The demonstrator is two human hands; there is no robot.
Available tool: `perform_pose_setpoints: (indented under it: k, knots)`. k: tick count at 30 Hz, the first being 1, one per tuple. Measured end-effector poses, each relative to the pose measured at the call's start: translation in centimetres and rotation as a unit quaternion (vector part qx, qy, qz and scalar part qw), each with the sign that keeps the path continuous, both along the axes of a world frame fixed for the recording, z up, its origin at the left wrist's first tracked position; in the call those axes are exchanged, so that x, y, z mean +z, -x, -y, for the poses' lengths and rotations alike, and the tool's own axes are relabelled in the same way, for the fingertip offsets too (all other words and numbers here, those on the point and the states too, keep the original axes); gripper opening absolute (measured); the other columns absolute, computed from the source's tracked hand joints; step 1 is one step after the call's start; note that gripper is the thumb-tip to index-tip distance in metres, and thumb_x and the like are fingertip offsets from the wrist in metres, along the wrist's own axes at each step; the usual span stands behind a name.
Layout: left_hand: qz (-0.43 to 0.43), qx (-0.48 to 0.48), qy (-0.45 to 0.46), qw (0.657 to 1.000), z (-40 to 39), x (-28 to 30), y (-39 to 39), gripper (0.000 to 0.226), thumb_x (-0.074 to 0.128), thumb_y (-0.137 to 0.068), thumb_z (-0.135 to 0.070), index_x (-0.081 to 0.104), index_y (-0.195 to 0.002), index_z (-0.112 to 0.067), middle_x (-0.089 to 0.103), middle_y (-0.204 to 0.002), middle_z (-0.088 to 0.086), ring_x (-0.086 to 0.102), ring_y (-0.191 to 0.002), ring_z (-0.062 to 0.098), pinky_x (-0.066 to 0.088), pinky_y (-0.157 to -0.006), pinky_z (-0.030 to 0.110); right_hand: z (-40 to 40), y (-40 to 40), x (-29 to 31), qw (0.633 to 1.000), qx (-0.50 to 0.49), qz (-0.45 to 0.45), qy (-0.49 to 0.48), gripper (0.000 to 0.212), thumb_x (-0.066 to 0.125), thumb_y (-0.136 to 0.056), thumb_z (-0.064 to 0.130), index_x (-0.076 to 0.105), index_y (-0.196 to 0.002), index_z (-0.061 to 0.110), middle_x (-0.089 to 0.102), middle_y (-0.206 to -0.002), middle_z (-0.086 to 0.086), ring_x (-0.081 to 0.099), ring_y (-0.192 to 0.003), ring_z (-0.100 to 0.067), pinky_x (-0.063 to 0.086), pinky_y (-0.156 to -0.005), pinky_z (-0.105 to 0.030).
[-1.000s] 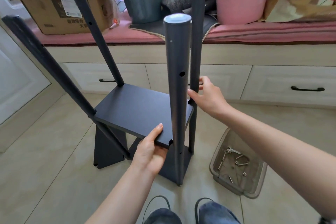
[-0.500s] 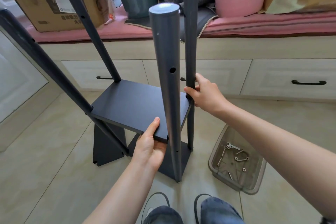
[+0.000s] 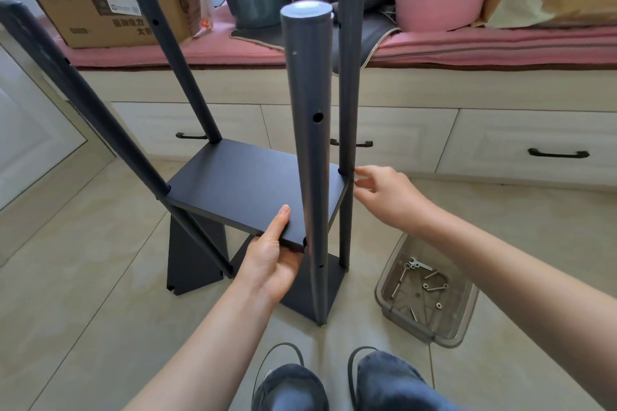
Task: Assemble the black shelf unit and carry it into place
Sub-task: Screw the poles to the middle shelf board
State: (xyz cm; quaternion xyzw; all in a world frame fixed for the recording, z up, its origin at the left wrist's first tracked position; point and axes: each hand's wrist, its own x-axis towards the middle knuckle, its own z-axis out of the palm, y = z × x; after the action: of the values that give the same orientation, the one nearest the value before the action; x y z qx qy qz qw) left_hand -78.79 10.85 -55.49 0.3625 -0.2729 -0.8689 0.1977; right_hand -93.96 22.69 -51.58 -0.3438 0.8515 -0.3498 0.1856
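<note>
Tiled floor point(image 3: 83, 327) up close, with the half-built shelf unit point(image 3: 310, 143) standing on it right at the feet. Left hand point(image 3: 272, 259) grips the near edge of the middle board point(image 3: 240, 187), thumb on top. Right hand point(image 3: 389, 193) hangs loose-fingered, holding nothing, just beside the back-right pole point(image 3: 349, 77). I'd keep that board level and line its notch up with the pole hole before grabbing a bolt from the clear tub point(image 3: 427, 297). Can't quite tell if it's seated yet. Window seat point(image 3: 467, 47) sits behind.
</note>
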Motion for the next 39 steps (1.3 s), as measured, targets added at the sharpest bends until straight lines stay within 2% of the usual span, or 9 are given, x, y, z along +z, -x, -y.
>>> perform_pose_setpoints:
  k: [6, 10, 16, 24, 29, 32, 34, 37, 39]
  knots:
    - [-0.006, -0.013, 0.013, 1.0, 0.3, 0.6, -1.3, 0.038, 0.055, -0.103, -0.025, 0.055, -0.136, -0.006, 0.069, -0.126, 0.017, 0.067, -0.114, 0.032, 0.049, -0.105, 0.047, -3.1, -4.6, 1.3, 0.996, 0.085, 0.004, 0.031, 0.032, 0.058, -0.095, 0.016, 0.063, -0.126, 0.023, 0.068, -0.118, 0.01, 0.065, -0.102, 0.0, 0.052, -0.092, -0.023]
    - [0.015, -0.015, 0.059, 0.998, 0.3, 0.9, -2.2, 0.037, 0.051, -0.105, -0.017, 0.051, -0.138, -0.001, 0.065, -0.13, 0.023, 0.063, -0.12, 0.039, 0.049, -0.104, 0.049, -3.8, -7.4, 3.8, 0.985, 0.152, 0.021, 0.078, 0.032, 0.069, -0.09, 0.02, 0.059, -0.117, 0.034, 0.066, -0.11, 0.016, 0.066, -0.095, 0.002, 0.055, -0.08, -0.018]
    - [0.022, 0.002, 0.106, 0.994, -0.4, 1.0, -2.7, 0.041, 0.054, -0.102, -0.006, 0.045, -0.142, -0.006, 0.063, -0.133, 0.02, 0.064, -0.118, 0.038, 0.05, -0.104, 0.052, -3.2, -9.1, 5.3, 0.987, 0.143, -0.004, 0.075, 0.041, 0.062, -0.095, 0.021, 0.05, -0.132, 0.034, 0.067, -0.111, 0.006, 0.069, -0.088, -0.012, 0.057, -0.087, -0.038]
    - [0.013, 0.016, 0.121, 0.992, 0.0, 0.1, -2.9, 0.044, 0.059, -0.099, -0.005, 0.043, -0.14, -0.009, 0.062, -0.132, 0.017, 0.066, -0.115, 0.037, 0.052, -0.101, 0.055, -1.8, -8.3, 4.5, 0.987, 0.127, -0.027, 0.099, 0.039, 0.061, -0.096, 0.022, 0.046, -0.116, 0.051, 0.067, -0.103, 0.013, 0.068, -0.074, -0.01, 0.058, -0.082, -0.042]
    - [0.059, 0.068, 0.178, 0.98, -0.4, -0.5, -2.6, 0.086, 0.074, -0.088, -0.003, 0.02, -0.147, -0.033, 0.06, -0.125, 0.009, 0.066, -0.112, 0.027, 0.062, -0.072, 0.031, -1.2, -7.4, 4.1, 0.987, 0.109, -0.037, 0.115, 0.039, 0.062, -0.096, 0.021, 0.045, -0.11, 0.053, 0.068, -0.099, 0.013, 0.07, -0.079, -0.01, 0.059, -0.081, -0.043]
    - [0.056, 0.095, 0.206, 0.972, -0.3, -0.4, -2.7, 0.107, 0.076, -0.084, 0.002, 0.009, -0.148, -0.052, 0.052, -0.135, 0.011, 0.063, -0.117, 0.026, 0.062, -0.072, 0.029, -1.0, -7.1, 4.0, 0.986, 0.112, -0.042, 0.119, 0.043, 0.063, -0.095, 0.022, 0.043, -0.1, 0.06, 0.068, -0.098, 0.015, 0.07, -0.079, -0.008, 0.06, -0.081, -0.041]
    - [0.061, 0.079, 0.247, 0.964, -0.4, -0.3, -2.8, 0.093, 0.074, -0.087, 0.002, 0.024, -0.145, -0.05, 0.047, -0.14, 0.009, 0.059, -0.121, 0.026, 0.062, -0.077, 0.031, -1.0, -7.0, 4.0, 0.984, 0.118, -0.044, 0.123, 0.048, 0.063, -0.095, 0.022, 0.041, -0.096, 0.064, 0.067, -0.097, 0.016, 0.07, -0.078, -0.006, 0.06, -0.08, -0.038]
    - [0.075, 0.023, 0.296, 0.952, -0.6, 0.0, -2.9, 0.03, 0.064, -0.096, -0.004, 0.068, -0.115, -0.027, 0.06, -0.13, 0.009, 0.068, -0.107, 0.018, 0.06, -0.075, 0.025, -1.0, -6.9, 3.9, 0.983, 0.124, -0.048, 0.128, 0.05, 0.063, -0.095, 0.022, 0.04, -0.094, 0.066, 0.067, -0.098, 0.017, 0.07, -0.078, -0.005, 0.06, -0.079, -0.036]
    - [0.07, -0.012, 0.292, 0.954, -0.7, -0.4, -3.0, 0.026, 0.058, -0.1, -0.005, 0.076, -0.102, -0.024, 0.068, -0.119, 0.01, 0.071, -0.103, 0.019, 0.059, -0.073, 0.023, -1.0, -6.7, 3.9, 0.982, 0.124, -0.049, 0.132, 0.05, 0.062, -0.095, 0.023, 0.039, -0.093, 0.067, 0.068, -0.099, 0.015, 0.071, -0.078, -0.008, 0.06, -0.079, -0.038]
